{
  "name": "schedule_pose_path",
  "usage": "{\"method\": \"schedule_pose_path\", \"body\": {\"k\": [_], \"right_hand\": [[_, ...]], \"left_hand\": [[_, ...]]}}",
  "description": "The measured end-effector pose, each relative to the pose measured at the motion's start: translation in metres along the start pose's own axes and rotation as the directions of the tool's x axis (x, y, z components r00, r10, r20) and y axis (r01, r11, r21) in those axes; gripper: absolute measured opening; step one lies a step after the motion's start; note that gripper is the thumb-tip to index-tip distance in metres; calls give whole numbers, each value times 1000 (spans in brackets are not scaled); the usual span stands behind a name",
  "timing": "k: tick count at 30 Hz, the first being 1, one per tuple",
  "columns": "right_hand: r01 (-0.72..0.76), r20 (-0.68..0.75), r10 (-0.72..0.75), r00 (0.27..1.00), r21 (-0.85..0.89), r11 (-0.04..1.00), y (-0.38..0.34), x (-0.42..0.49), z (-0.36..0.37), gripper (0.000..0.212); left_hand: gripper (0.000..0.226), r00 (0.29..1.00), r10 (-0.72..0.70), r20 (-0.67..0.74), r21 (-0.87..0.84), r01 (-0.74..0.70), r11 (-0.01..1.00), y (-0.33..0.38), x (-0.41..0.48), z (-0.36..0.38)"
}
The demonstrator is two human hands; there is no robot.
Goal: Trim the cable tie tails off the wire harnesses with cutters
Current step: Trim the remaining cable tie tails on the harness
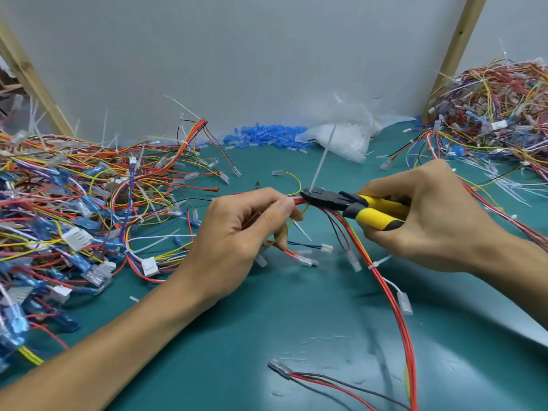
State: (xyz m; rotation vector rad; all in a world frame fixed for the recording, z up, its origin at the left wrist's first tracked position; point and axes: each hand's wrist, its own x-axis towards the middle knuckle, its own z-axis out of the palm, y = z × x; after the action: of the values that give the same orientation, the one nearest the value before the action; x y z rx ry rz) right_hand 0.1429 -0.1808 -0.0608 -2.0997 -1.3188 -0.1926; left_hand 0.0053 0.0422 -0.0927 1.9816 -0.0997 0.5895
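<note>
— Above the middle of the green counter [237, 336], where does the wire harness [385, 286] lie?
— Between the two hands. The left hand [237, 232] pinches its red bundle at the top, and the wires trail down toward the counter's near edge.
— And the right hand [430, 215]?
— Curled round the yellow-and-black handles of the cutters [353, 207], whose dark jaws sit at the base of the cable tie tail [323, 157], just beside the left thumb.
— What is the tail like?
— A thin, pale, flat strip standing nearly upright, leaning right. The wires are slim and glossy and end in clear terminals [404, 302].
</note>
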Motion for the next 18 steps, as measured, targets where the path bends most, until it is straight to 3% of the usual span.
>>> {"method": "schedule_pose_path", "body": {"k": [4, 8, 12, 18], "right_hand": [[16, -58, -19, 998, -57, 998, 2, 1, 0, 7], [32, -113, -50, 992, -156, 987, 2, 1, 7, 11], [57, -84, -74, 994, -195, 979, 1, 1, 4, 19], [77, -32, -87, 996, -239, 968, -2, 1, -4, 18]], "left_hand": [[31, 1000, 5, 28, 59, -7, 998, -1, 3, 1], [27, 997, 51, -66, 152, -40, 988, -2, 2, 3], [22, 978, 150, -142, 267, -108, 958, -2, 1, 4], [17, 958, 252, -137, 339, -193, 921, 2, -2, 4]]}}
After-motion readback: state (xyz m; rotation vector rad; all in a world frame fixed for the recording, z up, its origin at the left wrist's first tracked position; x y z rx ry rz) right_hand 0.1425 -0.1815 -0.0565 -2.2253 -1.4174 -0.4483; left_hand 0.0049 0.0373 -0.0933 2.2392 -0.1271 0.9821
